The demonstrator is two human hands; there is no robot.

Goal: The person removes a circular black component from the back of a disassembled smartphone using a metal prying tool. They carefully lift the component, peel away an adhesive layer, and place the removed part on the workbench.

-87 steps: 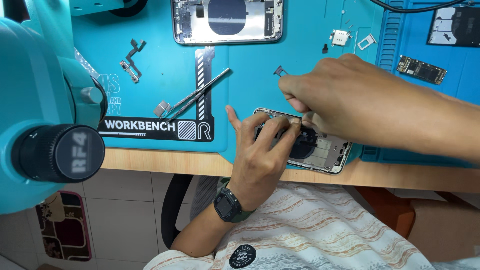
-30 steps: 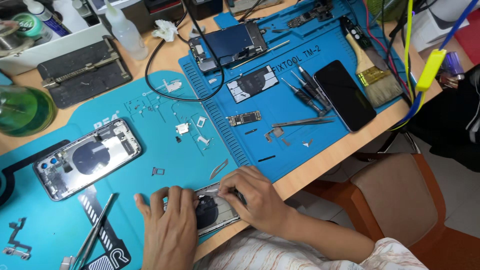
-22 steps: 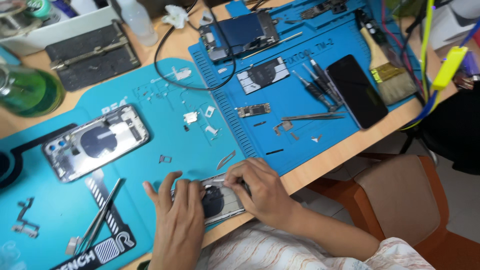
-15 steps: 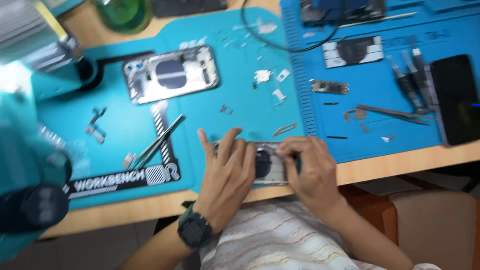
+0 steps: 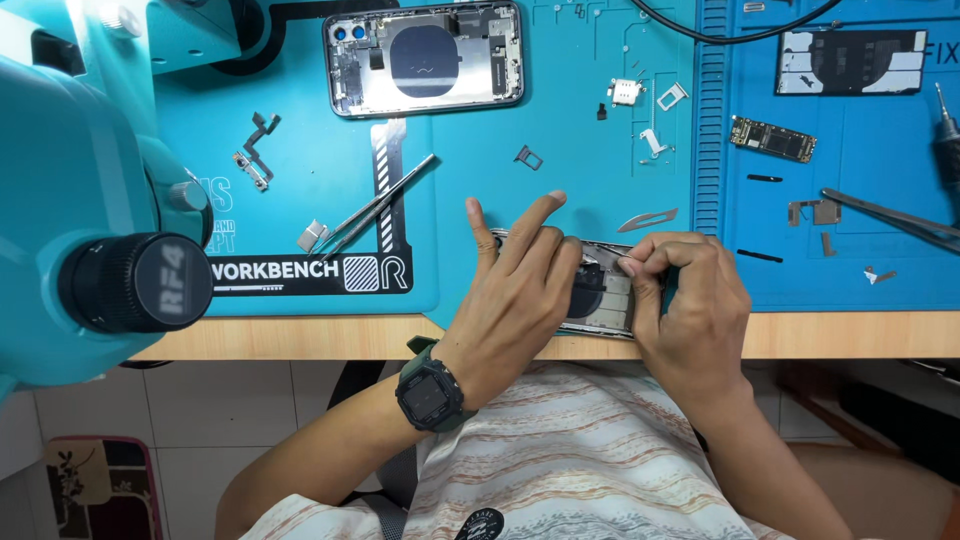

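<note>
**Both hands on the opened phone at the bench edge**

At the bottom centre of the frame, your left hand (image 5: 520, 290), a dark watch (image 5: 432, 392) on its wrist, lay flat over the opened phone housing (image 5: 605, 300), index and thumb spread wide, the other fingers pressing down on it. Just right of it, your right hand (image 5: 690, 305) had its fingertips pinched narrow at the housing's upper edge; whether they gripped a small tool or part, you could not tell. That housing sat on the teal mat (image 5: 480, 180) beside the table's wooden edge (image 5: 850, 335). Farther up lay a curved metal blade (image 5: 648, 219), and left of centre a pair of tweezers (image 5: 375, 205). At the top rested a second phone housing (image 5: 425, 58). A teal microscope (image 5: 90, 190) filled the left side.
</note>
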